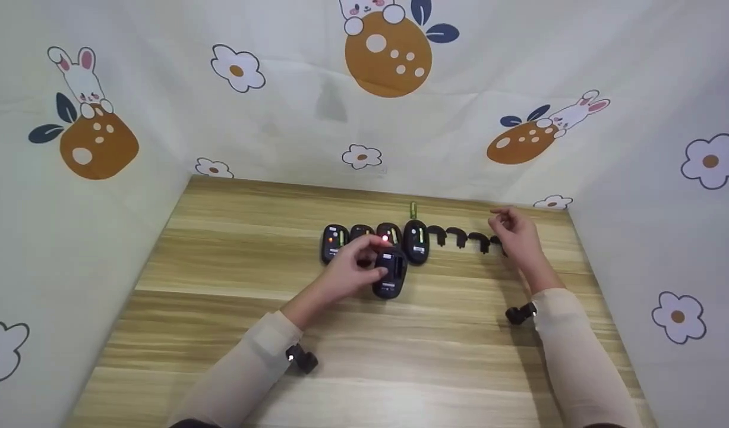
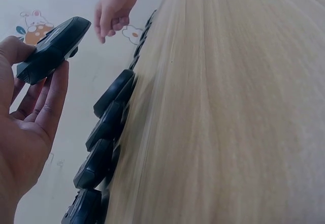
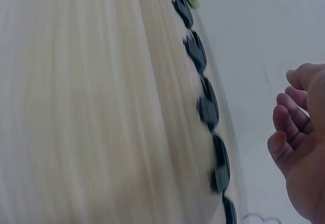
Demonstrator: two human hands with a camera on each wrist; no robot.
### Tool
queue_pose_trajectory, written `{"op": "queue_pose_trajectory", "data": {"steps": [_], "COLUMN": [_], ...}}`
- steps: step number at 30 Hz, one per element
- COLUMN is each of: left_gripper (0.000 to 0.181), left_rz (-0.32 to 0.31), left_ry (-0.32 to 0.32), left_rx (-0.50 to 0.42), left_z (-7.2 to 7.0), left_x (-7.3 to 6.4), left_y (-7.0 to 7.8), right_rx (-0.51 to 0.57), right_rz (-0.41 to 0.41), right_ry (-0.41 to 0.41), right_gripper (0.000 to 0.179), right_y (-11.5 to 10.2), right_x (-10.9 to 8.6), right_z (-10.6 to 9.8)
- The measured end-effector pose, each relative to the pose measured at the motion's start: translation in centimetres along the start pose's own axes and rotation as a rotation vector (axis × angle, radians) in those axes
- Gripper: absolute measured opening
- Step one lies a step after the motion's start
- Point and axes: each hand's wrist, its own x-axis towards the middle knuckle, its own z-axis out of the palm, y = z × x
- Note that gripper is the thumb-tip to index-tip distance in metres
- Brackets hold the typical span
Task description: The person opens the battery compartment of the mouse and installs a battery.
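Note:
My left hand (image 1: 346, 270) grips a black computer mouse (image 1: 389, 282), raised above the table with its underside facing up. Its battery slot is uncovered and looks dark, with no battery visible in it. In the left wrist view, thumb and fingers pinch the mouse (image 2: 56, 49) by its sides. My right hand (image 1: 518, 238) hovers over the row of black battery covers (image 1: 457, 237), fingers loosely curled and holding nothing; the right wrist view shows that hand (image 3: 302, 132) apart from the covers (image 3: 208, 107). One loose green battery (image 1: 413, 210) lies behind the rightmost mouse in the row.
Several upturned black mice (image 1: 416, 242) stand side by side on the wooden table (image 1: 221, 333), green batteries in their open slots. Lights glow on some. A patterned cloth (image 1: 293, 131) walls the table at the back and sides.

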Motion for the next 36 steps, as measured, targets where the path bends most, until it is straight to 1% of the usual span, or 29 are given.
{"op": "queue_pose_trajectory", "data": {"steps": [4, 7, 10, 14, 19, 25, 30, 36], "left_gripper": [0.049, 0.049, 0.049, 0.048, 0.048, 0.048, 0.048, 0.048], "left_rz": [-0.016, -0.026, -0.025, -0.025, -0.020, 0.020, 0.017, 0.009], "left_ry": [-0.001, 0.000, 0.001, 0.004, 0.007, -0.001, 0.002, 0.003], "left_rx": [-0.002, -0.006, -0.005, 0.002, 0.008, -0.001, 0.000, -0.005], "left_z": [-0.1, -0.1, -0.1, -0.1, -0.2, -0.2, -0.3, -0.3], "left_x": [0.0, -0.1, -0.1, 0.0, 0.0, 0.0, 0.0, 0.1], "left_y": [-0.1, -0.1, -0.1, -0.1, -0.1, -0.2, -0.2, -0.2], "right_rx": [-0.009, 0.012, 0.040, 0.050, 0.065, 0.043, 0.022, -0.008], "right_rz": [-0.014, -0.017, -0.033, -0.057, -0.069, -0.069, -0.069, -0.026], "right_ry": [-0.056, -0.110, -0.148, -0.176, -0.208, -0.235, -0.263, -0.335], "right_gripper": [0.030, 0.030, 0.029, 0.030, 0.035, 0.038, 0.038, 0.043], "right_y": [-1.3, -2.0, -2.6, -3.4, -4.2, -4.9, -5.1, -5.2], "right_x": [0.9, 1.9, 2.8, 3.7, 4.4, 5.3, 6.0, 6.8], "right_z": [2.0, 3.3, 4.5, 5.9, 7.7, 9.4, 10.7, 11.9]}}
